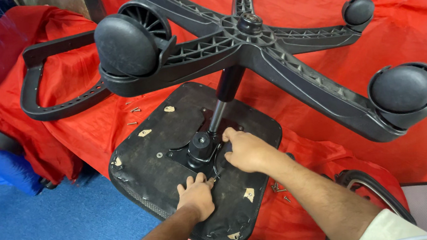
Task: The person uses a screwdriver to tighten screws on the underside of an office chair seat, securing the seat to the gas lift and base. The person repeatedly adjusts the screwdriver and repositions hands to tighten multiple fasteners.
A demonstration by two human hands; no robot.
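Both hands rest on the upturned seat underside (150, 165): left hand (196, 196) pinches a small screw (211, 179), right hand (246, 151) grips the mechanism plate (201, 150) just beside it.

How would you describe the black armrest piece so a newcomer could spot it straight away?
Start at the upturned office chair base with its five wheeled legs, standing over the red cloth. Look left, past the nearest big caster. There the armrest lies on the cloth: a black curved loop with a row of small holes, the only loose bent frame on that side.
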